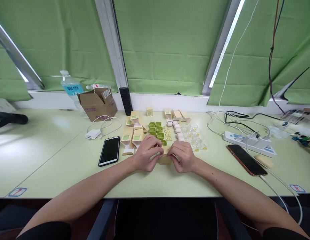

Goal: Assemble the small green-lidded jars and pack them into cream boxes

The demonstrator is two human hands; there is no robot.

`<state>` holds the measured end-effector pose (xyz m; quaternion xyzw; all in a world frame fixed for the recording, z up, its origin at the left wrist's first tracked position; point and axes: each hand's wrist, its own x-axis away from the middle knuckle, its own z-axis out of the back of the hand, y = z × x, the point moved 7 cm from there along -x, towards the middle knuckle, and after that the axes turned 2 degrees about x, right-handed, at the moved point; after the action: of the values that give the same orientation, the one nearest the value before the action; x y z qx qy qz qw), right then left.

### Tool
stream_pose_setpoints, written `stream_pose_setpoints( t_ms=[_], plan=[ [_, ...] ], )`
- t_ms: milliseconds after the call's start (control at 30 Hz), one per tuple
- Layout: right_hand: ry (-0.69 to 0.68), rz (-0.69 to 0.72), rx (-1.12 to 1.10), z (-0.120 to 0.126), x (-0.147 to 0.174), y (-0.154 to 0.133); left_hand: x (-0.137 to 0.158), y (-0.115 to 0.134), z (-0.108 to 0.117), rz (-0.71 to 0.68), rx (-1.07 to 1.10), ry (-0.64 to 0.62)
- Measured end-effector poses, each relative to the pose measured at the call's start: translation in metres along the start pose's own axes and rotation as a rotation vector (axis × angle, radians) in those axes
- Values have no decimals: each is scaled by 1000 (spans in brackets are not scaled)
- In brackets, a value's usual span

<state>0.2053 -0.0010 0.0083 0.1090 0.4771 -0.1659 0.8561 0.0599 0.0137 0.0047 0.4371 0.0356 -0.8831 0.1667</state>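
A small pale-yellow cardboard box (pixel 165 160) stands on the table between my hands. My left hand (pixel 148 154) pinches its upper left edge with bent fingers. At the upper right edge, my right hand (pixel 182 156) also has its fingertips closed on the box. Just beyond lie green square trays (pixel 160 136) in two columns, and next to them small yellow pieces (pixel 168 133). White-pink cylindrical pieces (pixel 179 135) form a column to their right, beside clear plastic pieces (pixel 195 136) with yellow bits. Open yellow boxes (pixel 137 137) stand to the left of the trays.
A phone (pixel 109 151) and a white charger (pixel 93 134) lie at left. Behind them stand a brown carton (pixel 98 104), a water bottle (pixel 71 86) and a black cylinder (pixel 126 101). A power strip (pixel 250 143), cables and another phone (pixel 246 160) occupy the right.
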Motion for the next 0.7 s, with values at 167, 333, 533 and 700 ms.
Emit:
stream_pose_setpoints(
  t_ms=[167,333,533,700],
  plan=[
    [-54,25,-31,0,1,0,0,2,0,-44,2,-24],
    [-185,38,-65,-7,6,3,2,1,-3,-38,49,-68],
    [-136,22,-97,-8,10,4,0,-12,-2,162,15,12],
    [-207,123,97,-7,7,2,2,-22,-8,291,-58,-75]
  ],
)
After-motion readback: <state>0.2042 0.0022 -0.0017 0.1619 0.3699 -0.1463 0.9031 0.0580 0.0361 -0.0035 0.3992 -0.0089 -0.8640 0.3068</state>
